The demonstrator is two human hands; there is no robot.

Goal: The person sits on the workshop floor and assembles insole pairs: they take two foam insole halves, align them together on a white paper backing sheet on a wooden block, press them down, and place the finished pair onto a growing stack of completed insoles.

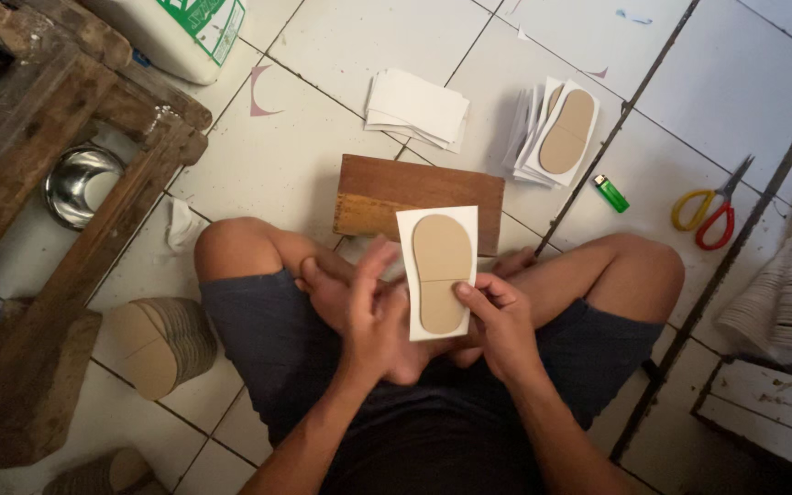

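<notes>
From the head camera, a white tiled floor (323,55) spreads around the seated person. Between both hands stands a white rectangular card bearing a tan sole-shaped cutout (439,271), long axis running away from the body. The right hand (499,316) pinches its lower right edge; the left hand (368,307) seems to press its left edge. A brown wooden block (396,188) lies just beyond.

2 hands (373,316), 1 lighter (610,192), 1 scissors (709,206), 1 steel bowl (80,183), 1 wood block (419,192), 2 white card stacks (417,107).

White jug (185,32) cut off by top edge; steel bowl (80,183) half hidden
</notes>
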